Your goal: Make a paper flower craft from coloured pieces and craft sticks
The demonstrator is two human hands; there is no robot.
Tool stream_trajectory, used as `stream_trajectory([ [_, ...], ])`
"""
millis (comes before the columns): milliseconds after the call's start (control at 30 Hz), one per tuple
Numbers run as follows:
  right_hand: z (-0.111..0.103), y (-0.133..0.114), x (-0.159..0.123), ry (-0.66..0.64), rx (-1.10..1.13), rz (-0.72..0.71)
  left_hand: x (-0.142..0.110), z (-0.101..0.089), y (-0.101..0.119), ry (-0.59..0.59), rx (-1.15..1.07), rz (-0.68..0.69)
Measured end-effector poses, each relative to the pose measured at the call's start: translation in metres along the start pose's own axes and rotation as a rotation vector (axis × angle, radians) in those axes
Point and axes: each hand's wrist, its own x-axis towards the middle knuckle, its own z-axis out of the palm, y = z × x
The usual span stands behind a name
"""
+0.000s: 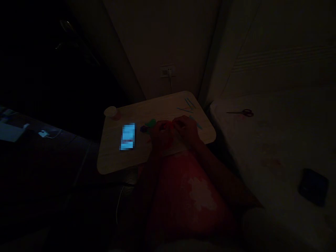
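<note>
Left hand (159,132): pinching red piece (171,123), presumably for steadying.
Right hand (186,126): pinching opposite side.
Red piece: between fingertips, above table (112,157).
Green piece (151,123): beside left hand, likely for reach.

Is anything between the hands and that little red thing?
Nothing visible: the left hand and right hand are both right at the red thing. The green piece sits beside the left hand, not between. The dark hides their exact grip.

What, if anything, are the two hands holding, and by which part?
The left hand and right hand appear to pinch a small red piece of unclear shape and material between them; the darkness hides which part is gripped.
</note>
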Motion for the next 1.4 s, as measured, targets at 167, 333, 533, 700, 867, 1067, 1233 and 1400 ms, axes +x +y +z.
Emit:
stream_trajectory([
  [167,-0.005,-0.005,0.002,-0.068,-0.079,-0.118,0.000,-0.001,0.000,0.003,0.028,0.033],
  [333,-0.006,-0.004,0.002,-0.115,-0.103,-0.135,0.002,-0.001,0.002,-0.026,0.037,0.033],
  [533,-0.008,-0.004,0.003,-0.158,-0.134,-0.172,0.006,-0.003,-0.001,-0.066,0.053,0.055],
  [700,-0.006,-0.003,0.003,-0.164,-0.142,-0.144,0.005,-0.008,0.006,-0.160,0.082,0.048],
  [867,-0.005,-0.001,0.003,-0.139,-0.116,-0.122,0.005,-0.013,0.013,-0.199,0.152,0.070],
  [1067,-0.006,-0.004,0.002,-0.128,-0.176,-0.122,0.005,-0.013,0.013,-0.195,0.101,0.077],
  [1233,-0.007,-0.010,0.001,-0.087,-0.247,-0.024,0.007,-0.010,0.011,-0.181,0.000,-0.030],
  [1400,-0.009,-0.013,0.001,-0.108,-0.269,0.073,0.009,-0.011,0.012,-0.192,-0.051,-0.089],
])
